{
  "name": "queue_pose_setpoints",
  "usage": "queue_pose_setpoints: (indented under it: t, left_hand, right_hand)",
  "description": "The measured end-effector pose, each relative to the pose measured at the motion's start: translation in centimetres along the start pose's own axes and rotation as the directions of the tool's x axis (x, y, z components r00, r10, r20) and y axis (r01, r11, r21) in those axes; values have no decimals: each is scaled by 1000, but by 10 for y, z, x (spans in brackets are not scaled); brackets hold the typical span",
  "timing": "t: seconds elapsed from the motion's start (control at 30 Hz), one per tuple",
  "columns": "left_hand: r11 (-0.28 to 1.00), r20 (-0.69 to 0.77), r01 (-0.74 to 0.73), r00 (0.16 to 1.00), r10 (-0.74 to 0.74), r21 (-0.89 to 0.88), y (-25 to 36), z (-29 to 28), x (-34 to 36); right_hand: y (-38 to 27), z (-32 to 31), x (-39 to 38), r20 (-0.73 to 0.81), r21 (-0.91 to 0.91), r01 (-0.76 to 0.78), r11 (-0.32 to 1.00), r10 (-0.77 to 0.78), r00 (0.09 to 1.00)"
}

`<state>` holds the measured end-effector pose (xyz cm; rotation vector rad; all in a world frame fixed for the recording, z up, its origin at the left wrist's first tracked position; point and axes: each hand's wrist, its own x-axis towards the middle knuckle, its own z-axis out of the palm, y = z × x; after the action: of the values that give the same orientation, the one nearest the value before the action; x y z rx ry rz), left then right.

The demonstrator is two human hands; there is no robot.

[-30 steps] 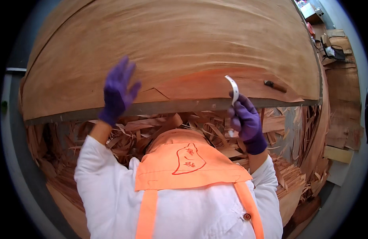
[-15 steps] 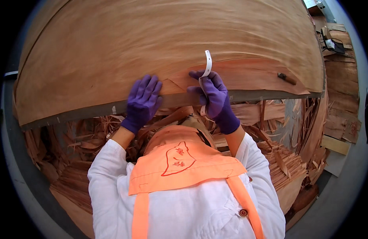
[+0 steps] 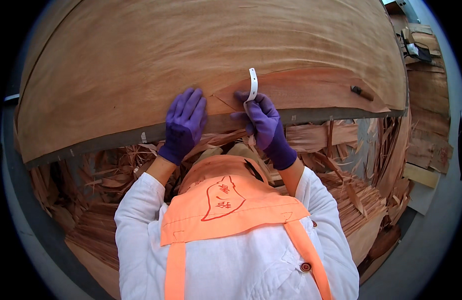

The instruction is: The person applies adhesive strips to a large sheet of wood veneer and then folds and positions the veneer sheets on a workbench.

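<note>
A wide, tan wood veneer sheet (image 3: pixel 206 45) spreads over the worktable. My left hand (image 3: pixel 185 120), in a purple glove, lies flat on its near edge, fingers stretched forward. To its right, my gloved right hand (image 3: pixel 265 122) pinches a narrow white perforated tape (image 3: pixel 253 85), whose free end sticks up past the fingers; its lower part hangs beneath the hand. Just beyond that hand lies a redder veneer piece (image 3: pixel 306 90), its pointed left end near my left fingertips. A short tool with a dark end and a brown handle (image 3: pixel 361 93) rests on this piece.
The table's grey edge (image 3: pixel 316 116) runs across in front of me. Below it are torn veneer scraps (image 3: pixel 321 137) and a stack of thin strips (image 3: pixel 98 227). More veneer sheets (image 3: pixel 427 100) lie at the far right, with a black object (image 3: pixel 422 53) on them.
My right hand has shifted left with the white tape, closer to my left hand. My left hand has moved slightly right, still flat on the veneer.
</note>
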<state>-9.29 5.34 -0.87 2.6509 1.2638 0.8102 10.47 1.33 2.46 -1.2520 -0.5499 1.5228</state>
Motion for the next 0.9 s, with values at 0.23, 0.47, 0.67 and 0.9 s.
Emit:
queue_pose_setpoints:
  t: [0.23,0.47,0.67,0.9]
  left_hand:
    - [1000,10,14,1000,-14,-10,2,-1,3]
    - [998,27,44,999,-43,-36,4,-2,8]
    - [999,130,-21,991,17,29,4,-10,16]
    - [997,235,-48,971,31,67,2,-15,23]
  right_hand:
    - [6,1,-1,1,11,-27,1000,27,1000]
    - [7,3,-2,25,-12,-43,999,43,999]
    - [9,2,-1,45,-3,-54,999,54,998]
    - [7,2,-3,42,-5,-38,999,39,998]
